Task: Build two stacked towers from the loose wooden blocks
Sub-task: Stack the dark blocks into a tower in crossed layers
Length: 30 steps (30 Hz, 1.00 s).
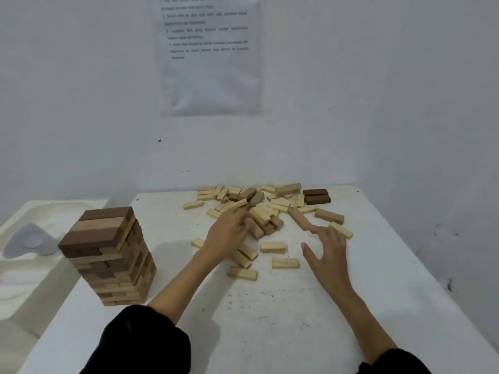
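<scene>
- The desk is white and scuffed, and its far edge sits against a white wall.
- A tower of stacked wooden blocks stands near the left edge of the desk, toward the near side. It is many layers high, with pale and dark brown blocks mixed and alternate layers crossing. The top layer shows dark, pale and dark blocks side by side.
- The loose blocks lie in a jumbled heap at the middle of the far edge, mostly pale with a few brown ones among them.
- Several stray blocks lie flat on the desk just near of the heap, apart from one another.
- Two dark blocks lie stacked at the far right end of the heap.
- The left hand reaches into the near left side of the heap. Its fingers curl round a pale block, which points toward the far right; the grip is blurred.
- The right hand hovers over the desk at the near right side of the heap, palm down. It is open, with its fingers spread and holding nothing.
- Both forearms are bare, with black sleeves pushed up toward the near edge.
- A printed sheet of paper hangs on the wall above the heap; its text is too blurred to read.
</scene>
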{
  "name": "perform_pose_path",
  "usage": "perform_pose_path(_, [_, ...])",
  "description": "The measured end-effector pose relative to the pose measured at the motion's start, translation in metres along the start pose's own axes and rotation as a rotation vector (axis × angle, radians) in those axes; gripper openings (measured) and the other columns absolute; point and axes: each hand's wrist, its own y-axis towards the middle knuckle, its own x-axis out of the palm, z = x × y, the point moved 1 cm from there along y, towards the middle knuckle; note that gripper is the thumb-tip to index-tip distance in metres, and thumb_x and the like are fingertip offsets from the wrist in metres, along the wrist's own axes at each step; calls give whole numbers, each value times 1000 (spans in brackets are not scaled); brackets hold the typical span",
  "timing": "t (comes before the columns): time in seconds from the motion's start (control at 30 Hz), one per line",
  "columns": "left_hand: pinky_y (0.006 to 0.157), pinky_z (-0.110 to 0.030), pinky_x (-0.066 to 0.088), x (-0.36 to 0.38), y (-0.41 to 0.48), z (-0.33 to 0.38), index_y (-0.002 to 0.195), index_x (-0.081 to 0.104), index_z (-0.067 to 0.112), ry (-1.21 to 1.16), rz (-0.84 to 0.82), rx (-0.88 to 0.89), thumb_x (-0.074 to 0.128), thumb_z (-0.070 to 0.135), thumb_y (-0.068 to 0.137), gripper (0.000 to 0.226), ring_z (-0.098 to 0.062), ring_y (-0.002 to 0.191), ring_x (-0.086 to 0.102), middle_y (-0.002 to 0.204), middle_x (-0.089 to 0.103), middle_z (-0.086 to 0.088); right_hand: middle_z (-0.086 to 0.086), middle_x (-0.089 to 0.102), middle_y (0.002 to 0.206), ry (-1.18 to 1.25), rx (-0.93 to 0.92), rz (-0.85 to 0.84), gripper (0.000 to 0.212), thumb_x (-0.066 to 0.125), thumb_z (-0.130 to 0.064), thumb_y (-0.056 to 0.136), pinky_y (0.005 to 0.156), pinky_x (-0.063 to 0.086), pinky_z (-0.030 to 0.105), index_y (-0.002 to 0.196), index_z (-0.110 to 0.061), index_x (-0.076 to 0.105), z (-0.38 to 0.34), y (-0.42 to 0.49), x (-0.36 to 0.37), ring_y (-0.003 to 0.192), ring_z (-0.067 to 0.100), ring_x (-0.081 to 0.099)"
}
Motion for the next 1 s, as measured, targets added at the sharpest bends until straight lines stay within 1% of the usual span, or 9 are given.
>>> perform_pose_path(0.07, [82, -29, 43, 9, 16, -9, 127, 55, 18, 26, 55, -71, 49, 19, 96, 32, -22, 112, 48, 120, 54, -4, 9, 59, 104, -38, 14, 15, 28, 72, -9, 77, 81, 25, 18, 104, -10, 64, 11, 11, 6, 103, 32, 49])
perform_pose_path(0.17, [84, -34, 42, 19, 38, -21, 130, 53, 20, 79, 102, -166, 51, 24, 95, 35, -27, 119, 39, 128, 49, -8, 7, 59, 102, -90, -20, 64, 31, 60, -29, 78, 85, 34, 29, 103, -11, 66, 19, 32, 13, 102, 21, 45])
perform_pose_path(0.3, [86, -37, 41, 31, 56, -32, 124, 58, 17, 75, 122, -279, 50, 37, 95, 36, -29, 117, 42, 127, 51, -9, 3, 59, 95, -158, -38, 123, 42, 46, -38, 74, 82, 26, 24, 103, -16, 68, 22, 59, 21, 90, 25, 52])
perform_pose_path(0.43, [76, -32, 46, 31, 63, -31, 115, 65, 16, 50, 144, -263, 54, 40, 93, 35, -23, 105, 55, 114, 62, -5, -2, 60, 90, -340, -24, 122, 38, 67, -46, 67, 75, 33, 33, 98, -25, 68, 26, 72, 29, 82, 23, 50])
perform_pose_path(0.53, [70, -29, 45, 22, 64, -28, 108, 69, 17, -24, 125, -270, 60, 40, 90, 30, -20, 95, 60, 103, 68, -3, -1, 62, 84, -450, -29, 70, 41, 83, -38, 62, 73, 36, 37, 97, -23, 68, 30, 70, 36, 76, 25, 54])
perform_pose_path(0.67, [69, -27, 41, 18, 63, -24, 109, 69, 16, -34, 141, -290, 65, 33, 88, 27, -20, 97, 60, 104, 67, -2, 2, 57, 88, -205, -1, 33, 36, 72, -16, 72, 66, 46, 32, 107, -18, 66, 29, 72, 36, 79, 22, 57])
perform_pose_path(0.8, [63, -24, 35, 13, 64, -29, 106, 70, 15, -91, 164, -301, 70, 26, 85, 23, -13, 86, 54, 96, 65, -1, -2, 44, 94, -9, -77, 24, 32, 52, -16, 78, 63, 38, 6, 105, -21, 68, 16, 69, 41, 77, 8, 46])
perform_pose_path(0.9, [57, -21, 35, 5, 62, -31, 96, 69, 17, -149, 193, -287, 70, 22, 84, 13, -12, 79, 55, 88, 62, 4, 0, 41, 102, 54, -88, -48, 37, 43, -8, 80, 65, 38, 5, 102, -20, 71, 9, 63, 44, 76, 0, 44])
perform_pose_path(1.0, [59, -23, 41, -5, 61, -33, 91, 67, 16, -215, 212, -298, 71, 21, 83, 9, -11, 70, 56, 81, 61, 9, -6, 39, 107, 135, -30, -144, 32, 45, -21, 83, 68, 39, 11, 104, -20, 69, 8, 58, 42, 80, -3, 46])
